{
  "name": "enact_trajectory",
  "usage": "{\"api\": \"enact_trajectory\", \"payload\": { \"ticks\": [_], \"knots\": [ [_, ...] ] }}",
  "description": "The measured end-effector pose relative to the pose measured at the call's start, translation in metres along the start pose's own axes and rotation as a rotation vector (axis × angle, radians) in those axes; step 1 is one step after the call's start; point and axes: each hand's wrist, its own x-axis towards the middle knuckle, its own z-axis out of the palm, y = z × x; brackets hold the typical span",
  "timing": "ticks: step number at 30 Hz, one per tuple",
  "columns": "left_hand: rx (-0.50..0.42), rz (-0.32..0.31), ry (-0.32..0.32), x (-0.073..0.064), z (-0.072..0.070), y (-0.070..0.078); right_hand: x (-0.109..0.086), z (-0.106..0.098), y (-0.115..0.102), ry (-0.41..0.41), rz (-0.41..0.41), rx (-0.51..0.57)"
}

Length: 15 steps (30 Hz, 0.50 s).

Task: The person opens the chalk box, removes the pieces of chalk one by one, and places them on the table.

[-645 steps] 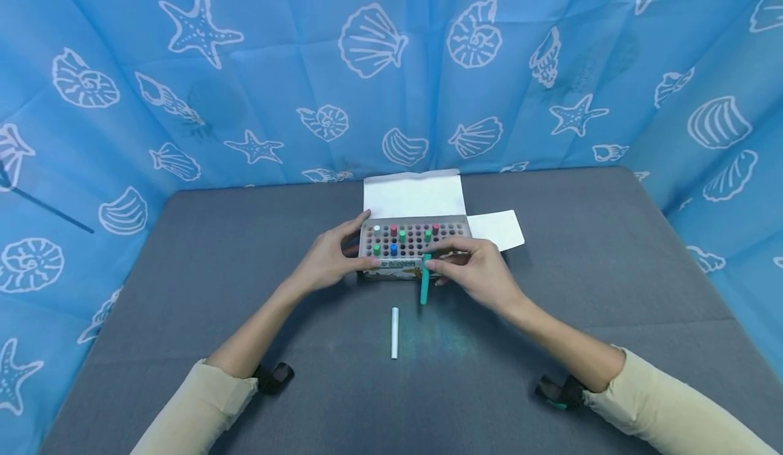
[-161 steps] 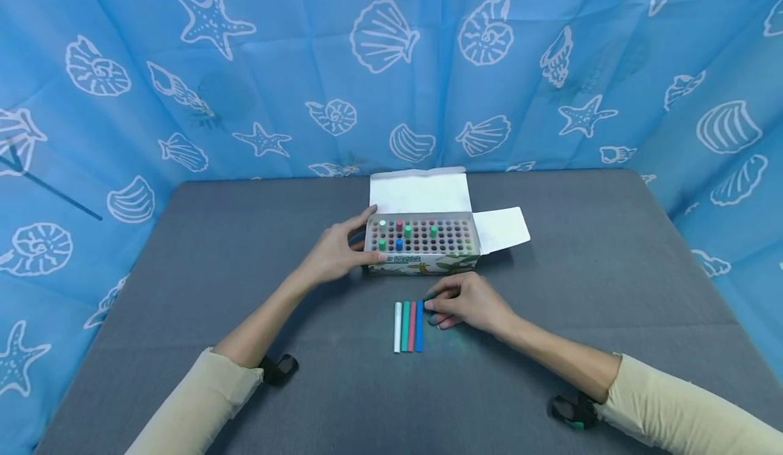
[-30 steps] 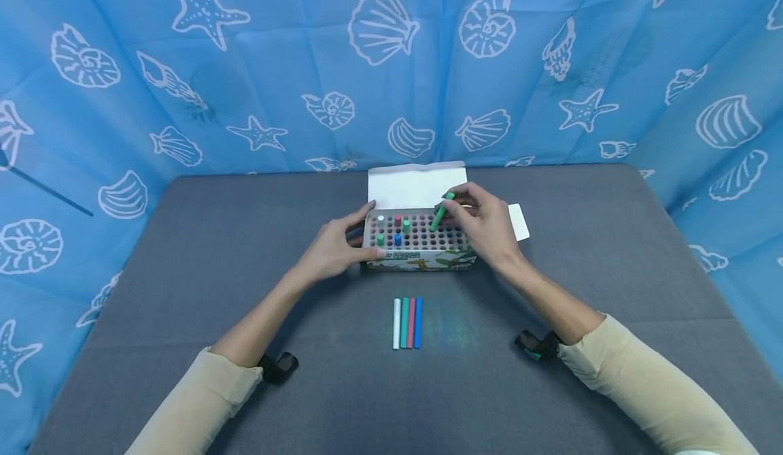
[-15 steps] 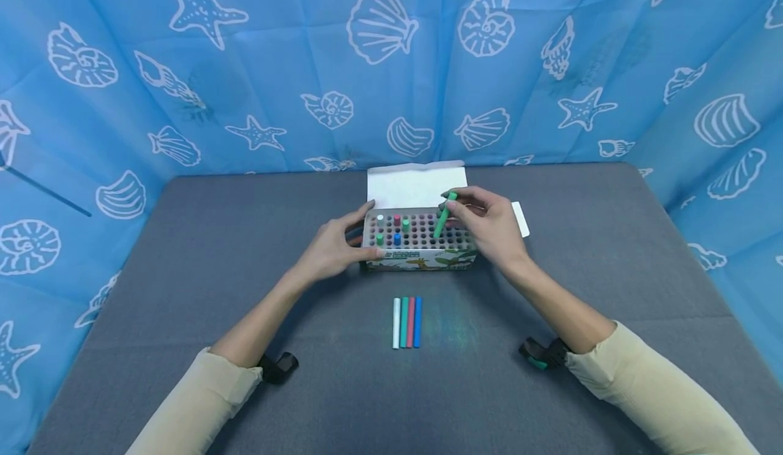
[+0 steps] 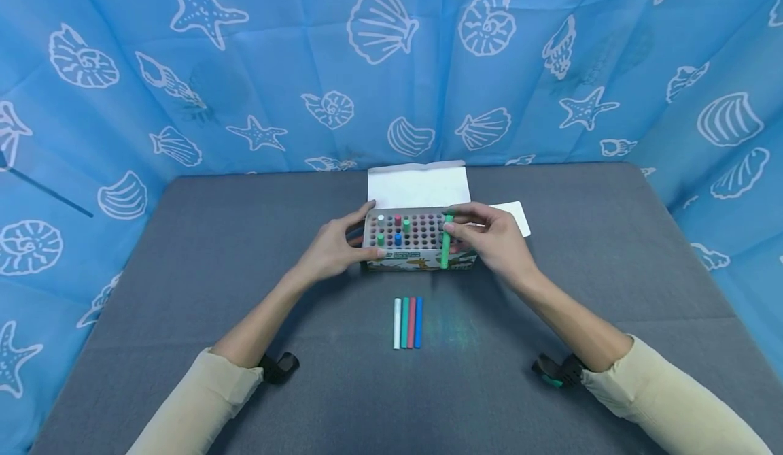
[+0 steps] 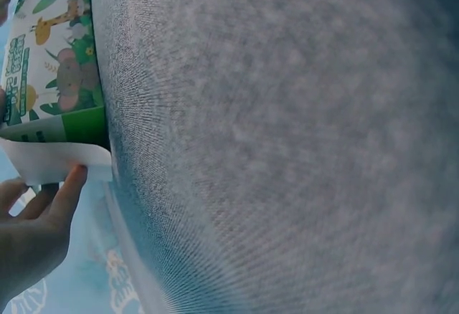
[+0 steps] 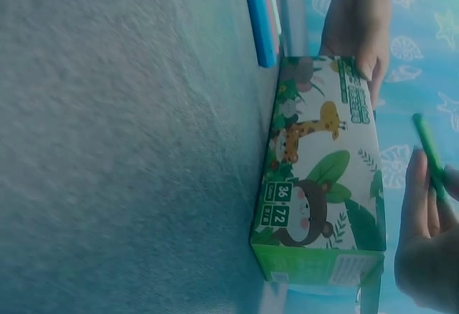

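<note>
My right hand (image 5: 498,241) pinches a green chalk stick (image 5: 446,249) by its upper part, between thumb and fingers. The stick overlaps the front right of the chalk box (image 5: 404,263), and in the right wrist view the chalk stands out above the box's top edge. My left hand (image 5: 330,247) grips the box's left end, thumb at the front edge and a fingertip at the back corner. In the left wrist view its fingers press a white end flap (image 6: 50,162). White, red, green and blue chalk ends stick up from the holed tray (image 5: 428,243).
In front of the box, white (image 5: 397,324), teal (image 5: 404,322), red (image 5: 412,322) and blue (image 5: 419,322) chalk sticks lie side by side on the grey tabletop (image 5: 342,387). The open lid (image 5: 416,186) stands behind, and a white side flap (image 5: 514,213) sticks out right.
Earlier, one white stick lay on the table; teal, red and blue have joined it. The green chalk has left its hole and moved toward the box's front with my right hand.
</note>
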Motion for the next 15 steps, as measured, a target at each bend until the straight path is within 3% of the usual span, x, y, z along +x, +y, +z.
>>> {"api": "enact_trajectory", "payload": {
  "ticks": [8,15],
  "knots": [
    [-0.023,-0.005,-0.01,-0.001,0.001,0.0,-0.014,0.003,0.004,-0.085,0.008,0.062],
    [-0.014,0.005,-0.009,0.0,0.001,-0.001,-0.025,0.006,0.009,-0.159,0.066,0.059]
  ]
}}
